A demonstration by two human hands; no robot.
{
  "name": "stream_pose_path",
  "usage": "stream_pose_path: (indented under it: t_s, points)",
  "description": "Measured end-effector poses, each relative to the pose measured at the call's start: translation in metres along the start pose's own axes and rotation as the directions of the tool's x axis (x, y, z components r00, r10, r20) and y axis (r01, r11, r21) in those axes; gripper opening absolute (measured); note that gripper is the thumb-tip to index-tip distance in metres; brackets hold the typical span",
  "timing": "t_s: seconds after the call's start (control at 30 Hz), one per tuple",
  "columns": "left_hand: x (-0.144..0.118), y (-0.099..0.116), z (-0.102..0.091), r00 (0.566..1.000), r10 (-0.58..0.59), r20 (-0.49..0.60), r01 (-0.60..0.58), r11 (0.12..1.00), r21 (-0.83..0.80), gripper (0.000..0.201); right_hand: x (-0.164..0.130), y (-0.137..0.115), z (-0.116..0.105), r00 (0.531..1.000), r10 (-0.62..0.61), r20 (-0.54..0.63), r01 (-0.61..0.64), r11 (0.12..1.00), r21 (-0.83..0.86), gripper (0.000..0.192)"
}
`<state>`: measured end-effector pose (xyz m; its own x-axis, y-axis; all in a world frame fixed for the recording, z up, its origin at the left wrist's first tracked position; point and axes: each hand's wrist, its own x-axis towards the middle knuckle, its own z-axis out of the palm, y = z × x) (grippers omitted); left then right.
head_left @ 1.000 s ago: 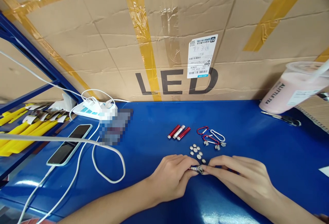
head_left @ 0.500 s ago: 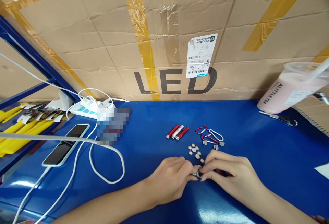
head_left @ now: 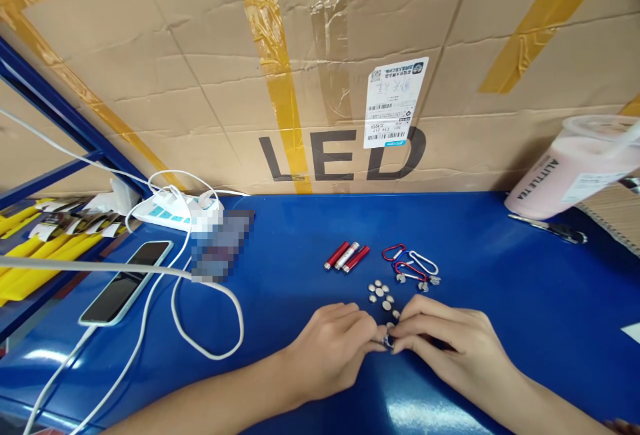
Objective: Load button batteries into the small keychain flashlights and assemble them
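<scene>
The small metal cylinder [head_left: 388,340] lies with its long axis running left to right, low over the blue table [head_left: 500,288] just in front of the button cells [head_left: 380,292]. Your left hand [head_left: 333,348] and right hand [head_left: 450,345] each pinch one end, fingers curled nearly closed.

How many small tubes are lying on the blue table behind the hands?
3. They lie side by side: a red tube at the left, a silver one in the middle, another red one at the right. The hands may hide more.
</scene>
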<state>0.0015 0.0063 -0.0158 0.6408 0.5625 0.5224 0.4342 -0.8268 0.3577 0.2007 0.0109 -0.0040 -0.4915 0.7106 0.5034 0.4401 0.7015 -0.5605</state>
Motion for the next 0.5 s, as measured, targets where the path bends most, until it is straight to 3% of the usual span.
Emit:
stream_pose_path:
  t_s: [0.37,0.5]
  points:
    - [0.0023,0.0015,-0.0034,0.996,0.072,-0.056,-0.069,0.996,0.065,0.028,-0.0008,-0.0023,0.0032,0.992,0.126,0.010,-0.126,0.985,0.118,0.017]
    - [0.0029,0.0014,-0.0032,0.993,0.091,-0.079,-0.084,0.993,0.084,0.025,0.0007,-0.0048,0.0037,0.967,0.247,0.055,-0.253,0.948,0.195,0.014]
